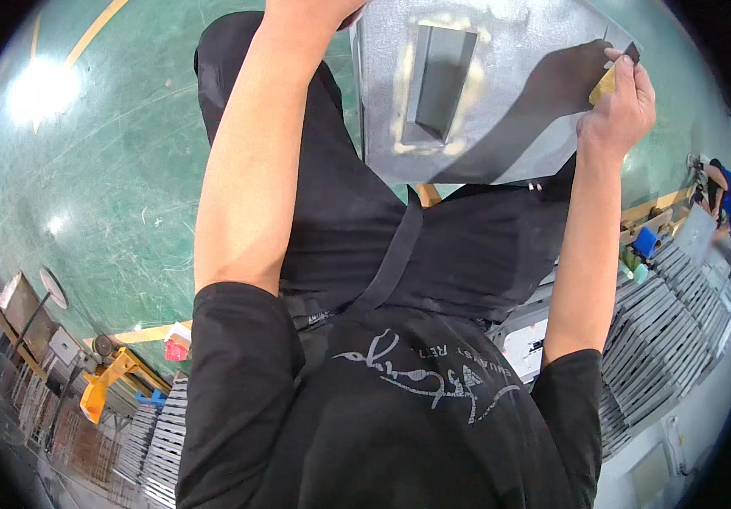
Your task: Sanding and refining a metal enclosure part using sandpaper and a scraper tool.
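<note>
A grey metal panel [526, 38] lies before me, over my spread legs. It has a long rectangular recess [446, 85] with pale yellowish filler smeared around its edges. My right hand [621, 114] is closed on a small flat piece [603, 87] at the panel's right edge. That piece shows yellow on one side of the fingers and a dark corner on the other; its exact kind cannot be made out. At the top edge of the view, my left hand [310, 10] is mostly cut off near the panel's left side. Its fingers are hidden, and a bit of something dark shows beside it.
Green floor [119, 195] with yellow lines spreads around me. Stacked grey metal parts [662, 339] stand behind me on the right, with more on the left near a yellow metal frame [115, 382]. Another person in blue [726, 195] crouches at the far right.
</note>
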### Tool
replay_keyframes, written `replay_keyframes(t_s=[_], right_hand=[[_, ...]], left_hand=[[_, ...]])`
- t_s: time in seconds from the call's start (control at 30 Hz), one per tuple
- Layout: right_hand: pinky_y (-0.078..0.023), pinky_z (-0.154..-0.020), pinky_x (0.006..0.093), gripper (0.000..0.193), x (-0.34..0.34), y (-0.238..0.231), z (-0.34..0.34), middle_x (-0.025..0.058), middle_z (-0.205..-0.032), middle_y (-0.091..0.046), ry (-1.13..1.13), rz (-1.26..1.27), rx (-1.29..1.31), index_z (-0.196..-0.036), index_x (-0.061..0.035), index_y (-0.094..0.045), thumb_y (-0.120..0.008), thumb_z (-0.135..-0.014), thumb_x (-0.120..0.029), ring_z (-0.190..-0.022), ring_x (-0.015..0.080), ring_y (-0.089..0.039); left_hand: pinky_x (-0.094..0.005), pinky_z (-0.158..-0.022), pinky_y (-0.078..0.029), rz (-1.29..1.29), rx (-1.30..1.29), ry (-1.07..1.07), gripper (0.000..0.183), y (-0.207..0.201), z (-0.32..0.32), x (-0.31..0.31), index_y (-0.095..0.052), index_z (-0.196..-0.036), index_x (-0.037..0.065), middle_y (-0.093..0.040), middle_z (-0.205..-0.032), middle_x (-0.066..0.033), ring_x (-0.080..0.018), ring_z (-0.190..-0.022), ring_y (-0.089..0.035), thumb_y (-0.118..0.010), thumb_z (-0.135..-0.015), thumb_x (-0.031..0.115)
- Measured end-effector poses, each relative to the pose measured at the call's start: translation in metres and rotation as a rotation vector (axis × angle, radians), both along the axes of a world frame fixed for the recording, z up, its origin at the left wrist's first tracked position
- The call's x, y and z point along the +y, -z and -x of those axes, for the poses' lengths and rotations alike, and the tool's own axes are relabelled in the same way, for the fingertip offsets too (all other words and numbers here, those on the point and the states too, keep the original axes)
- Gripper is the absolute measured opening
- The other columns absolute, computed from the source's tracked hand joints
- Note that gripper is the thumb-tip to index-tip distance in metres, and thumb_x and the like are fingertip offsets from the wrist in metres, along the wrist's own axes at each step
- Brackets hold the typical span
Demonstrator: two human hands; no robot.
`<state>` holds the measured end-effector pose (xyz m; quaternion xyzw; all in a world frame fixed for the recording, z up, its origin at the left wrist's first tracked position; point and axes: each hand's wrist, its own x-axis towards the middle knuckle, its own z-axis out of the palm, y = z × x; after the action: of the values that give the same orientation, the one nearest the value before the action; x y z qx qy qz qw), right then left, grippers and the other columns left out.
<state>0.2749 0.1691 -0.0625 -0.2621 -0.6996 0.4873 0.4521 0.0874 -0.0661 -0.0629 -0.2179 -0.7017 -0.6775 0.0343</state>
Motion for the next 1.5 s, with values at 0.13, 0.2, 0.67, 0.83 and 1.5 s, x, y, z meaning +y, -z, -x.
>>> replay_keyframes(t_s=[0.13, 0.2, 0.67, 0.83, 1.5], right_hand=[[-0.042, -0.086, 0.0298, 0.016, -0.011, -0.003, -0.016, 0.007, -0.097, -0.061, -0.032, -0.087, -0.107, -0.09, -0.0024, -0.077, -0.063, -0.093, -0.011, -0.097, 0.0154, -0.055], [-0.044, -0.083, 0.0284, 0.014, -0.04, 0.002, -0.028, 0.0076, -0.1, -0.062, 0.025, -0.515, -0.245, -0.092, -0.0032, -0.076, -0.065, -0.093, -0.011, -0.096, 0.0148, -0.055], [-0.05, -0.067, 0.0374, 0.017, -0.154, 0.01, -0.038, 0.0168, -0.082, -0.066, -0.512, 0.061, -0.476, -0.102, -0.0007, -0.067, -0.062, -0.095, -0.016, -0.074, 0.0333, -0.065], [-0.052, -0.071, 0.0491, 0.02, -0.162, 0.003, -0.024, 0.0216, -0.083, -0.067, -0.637, -0.045, -0.729, -0.101, -0.0035, -0.065, -0.057, -0.094, -0.021, -0.082, 0.0411, -0.067], [-0.05, -0.07, 0.0461, 0.017, -0.124, -0.01, -0.071, 0.0199, -0.082, -0.064, -0.523, -0.037, -0.588, -0.099, -0.0016, -0.063, -0.061, -0.092, -0.016, -0.08, 0.0408, -0.064]], left_hand=[[-0.0253, -0.056, -0.039, 0.031, 0.075, -0.012, 0.014, 0.005, 0.002, -0.001, -0.057, -0.073, 0.003, -0.052, -0.065, 0.0039, -0.0046, -0.063, -0.047, -0.064, -0.085, 0.008], [-0.0256, -0.056, -0.04, 0.096, -0.002, -0.062, 0.017, -0.002, -0.003, -0.002, -0.057, -0.072, 0.004, -0.053, -0.065, 0.0043, -0.0049, -0.062, -0.048, -0.065, -0.086, 0.009], [-0.0254, -0.059, -0.04, -0.022, -0.1, 0.14, 0.024, -0.011, 0.012, -0.003, -0.052, -0.07, 0.01, -0.052, -0.068, 0.0054, -0.0057, -0.063, -0.048, -0.064, -0.091, 0.006], [-0.026, -0.059, -0.041, 0.031, -0.076, 0.154, 0.022, -0.006, 0.023, -0.011, -0.054, -0.072, 0.009, -0.053, -0.068, 0.0046, -0.0062, -0.063, -0.049, -0.063, -0.092, 0.007], [-0.0221, -0.062, -0.044, 0.2, 0.058, 0.011, 0.016, -0.01, 0.015, -0.015, -0.067, -0.078, 0.004, -0.064, -0.071, 0.001, -0.0048, -0.064, -0.054, -0.068, -0.09, 0.013]])
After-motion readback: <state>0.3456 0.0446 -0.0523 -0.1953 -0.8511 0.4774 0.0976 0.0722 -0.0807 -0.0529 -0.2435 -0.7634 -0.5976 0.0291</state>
